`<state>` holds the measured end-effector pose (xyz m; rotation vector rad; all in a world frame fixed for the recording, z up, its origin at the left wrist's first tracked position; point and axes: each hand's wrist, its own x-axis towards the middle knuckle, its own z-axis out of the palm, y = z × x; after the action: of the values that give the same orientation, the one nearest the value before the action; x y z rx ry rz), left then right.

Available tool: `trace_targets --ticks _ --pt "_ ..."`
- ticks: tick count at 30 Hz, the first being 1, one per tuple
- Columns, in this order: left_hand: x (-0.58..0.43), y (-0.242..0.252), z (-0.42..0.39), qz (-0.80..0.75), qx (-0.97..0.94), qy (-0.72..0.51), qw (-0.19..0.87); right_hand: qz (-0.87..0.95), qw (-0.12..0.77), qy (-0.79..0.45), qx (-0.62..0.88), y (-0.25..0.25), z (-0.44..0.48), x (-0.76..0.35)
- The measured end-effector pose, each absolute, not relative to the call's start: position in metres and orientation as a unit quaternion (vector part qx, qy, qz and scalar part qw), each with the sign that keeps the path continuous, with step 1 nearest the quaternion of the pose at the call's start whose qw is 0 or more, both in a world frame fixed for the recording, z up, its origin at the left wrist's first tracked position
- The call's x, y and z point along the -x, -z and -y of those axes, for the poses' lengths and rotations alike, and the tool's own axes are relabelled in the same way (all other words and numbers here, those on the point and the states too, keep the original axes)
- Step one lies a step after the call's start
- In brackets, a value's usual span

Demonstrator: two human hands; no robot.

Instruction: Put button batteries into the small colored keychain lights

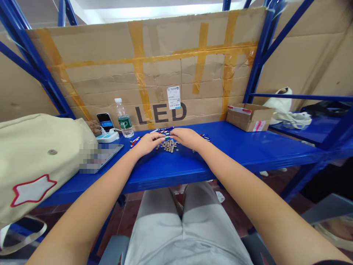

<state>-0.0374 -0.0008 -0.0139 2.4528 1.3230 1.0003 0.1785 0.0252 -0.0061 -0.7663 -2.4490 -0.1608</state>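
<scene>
- Table (234,144), I see: blue
- Held piece (167,137): partly green
- Round pieces (169,146): dull bronze
- Pen-like pieces (135,141): blue, red, white
- Bag (41,143): cream, red-edged white star (34,189)

The small discs (168,146) look metallic, the tabletop (234,142) smooth and glossy, the bottle (125,120) clear plastic.

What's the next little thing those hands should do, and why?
Perhaps steady the small greenish piece between the left hand and right hand before loosening either grip: both hands meet at it, and the pile of small round pieces lies so close that it might get lost there if dropped.
</scene>
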Motion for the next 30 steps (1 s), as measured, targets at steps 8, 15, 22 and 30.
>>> trace_targets --ticks 8,15,22,30 --pt "0.036 0.015 0.002 -0.427 -0.838 -0.34 0.028 0.925 0.233 0.127 0.271 0.008 -0.024 -0.176" --pt "0.03 0.014 0.002 -0.384 -0.862 -0.325 -0.056 0.928 0.256 0.041 0.266 0.014 -0.028 -0.176" --pt "0.046 0.0 -0.001 -0.516 -0.776 -0.361 0.02 0.863 0.386 -0.043 0.323 0.007 -0.032 -0.187" --pt "0.081 0.004 -0.009 -0.675 -0.703 -0.202 -0.092 0.834 0.346 -0.03 0.429 0.011 -0.048 -0.201"
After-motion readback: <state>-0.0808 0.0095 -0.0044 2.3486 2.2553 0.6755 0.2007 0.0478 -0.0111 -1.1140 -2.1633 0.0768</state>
